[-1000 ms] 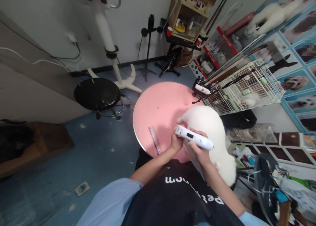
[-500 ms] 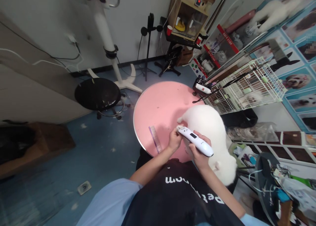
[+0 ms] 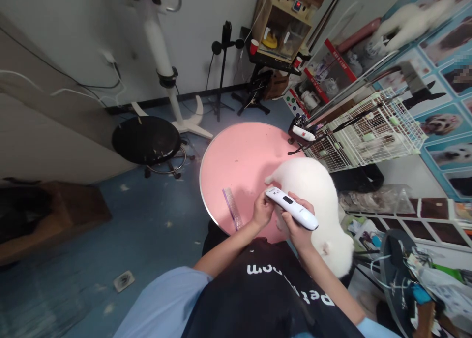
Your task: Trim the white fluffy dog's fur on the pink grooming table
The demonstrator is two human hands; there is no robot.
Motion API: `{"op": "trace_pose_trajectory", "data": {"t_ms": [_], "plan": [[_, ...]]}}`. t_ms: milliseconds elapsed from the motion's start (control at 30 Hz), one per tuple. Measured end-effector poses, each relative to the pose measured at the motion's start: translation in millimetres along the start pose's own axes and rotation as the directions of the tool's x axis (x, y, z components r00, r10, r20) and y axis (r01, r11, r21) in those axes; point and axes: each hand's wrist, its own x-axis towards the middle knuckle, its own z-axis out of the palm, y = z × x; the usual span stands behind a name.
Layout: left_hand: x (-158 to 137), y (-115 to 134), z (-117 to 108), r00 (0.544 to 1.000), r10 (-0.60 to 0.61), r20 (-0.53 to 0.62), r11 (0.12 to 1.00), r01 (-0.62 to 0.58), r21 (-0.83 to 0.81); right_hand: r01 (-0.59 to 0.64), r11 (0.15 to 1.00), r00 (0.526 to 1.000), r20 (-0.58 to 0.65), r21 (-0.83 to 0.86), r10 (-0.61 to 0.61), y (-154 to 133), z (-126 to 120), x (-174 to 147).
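My right hand [image 3: 299, 226] is wrapped round a white pet clipper [image 3: 295, 211] with a dark display panel. The clipper's blade end points up and left, right by the fingertips of my left hand [image 3: 262, 209]. My left fingers are closed on a white paw, largely hidden behind the clipper head. A white dog [image 3: 311, 183] stands on the round pink table [image 3: 230, 151], its rump away from me and its head [image 3: 337, 254] at the lower right. A metal comb with a purple spine [image 3: 231, 207] lies left of my left hand.
A black round stool [image 3: 145, 140] stands left of the table. At the table's far right edge a tool holder [image 3: 300, 131] carries another white clipper. Beyond it is a wire cage [image 3: 368, 131] with a white animal inside. A cluttered round tray [image 3: 396, 274] stands at the lower right.
The clipper has shifted slightly left and up, and its blade end now covers the paw that showed before. My left hand has moved only a little. The dog and comb stay put.
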Motion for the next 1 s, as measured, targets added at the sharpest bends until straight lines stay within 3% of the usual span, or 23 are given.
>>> {"op": "trace_pose_trajectory", "data": {"t_ms": [233, 367, 467, 567, 667, 800, 1000], "plan": [[0.5, -1.1, 2.3, 0.998, 0.010, -0.060, 0.998, -0.006, 0.063, 0.058, 0.998, 0.996, 0.064, -0.019, -0.056, -0.3, -3.4, -0.2], [1.7, 3.6, 2.0, 0.996, 0.029, -0.085, 0.997, -0.022, 0.071, 0.069, 0.998, 0.971, 0.228, -0.002, -0.067, 1.8, -7.3, 7.4], [2.9, 9.8, 2.3, 0.998, -0.025, -0.057, 0.999, 0.028, 0.046, 0.006, 1.000, 0.936, 0.353, -0.002, -0.005, -1.7, -13.0, 13.0], [4.3, 15.3, 3.9, 1.000, -0.011, 0.010, 1.000, 0.011, -0.014, -0.004, 0.998, 0.962, 0.273, 0.055, -0.011, -7.5, -17.1, 11.9], [5.4, 17.0, 4.7, 1.000, 0.021, -0.021, 0.999, -0.020, 0.034, 0.090, 0.996, 0.984, 0.151, 0.030, -0.093, -11.9, -18.7, 7.2], [4.5, 12.4, 2.4, 0.997, 0.049, -0.055, 0.990, -0.041, 0.135, 0.146, 0.989, 0.963, 0.231, -0.024, -0.137, -11.1, -19.2, 5.6], [2.5, 1.7, -2.7, 0.998, 0.056, -0.006, 0.991, -0.055, 0.122, 0.161, 0.985, 0.944, 0.300, -0.057, -0.137, -4.6, -19.6, 7.5]]}}
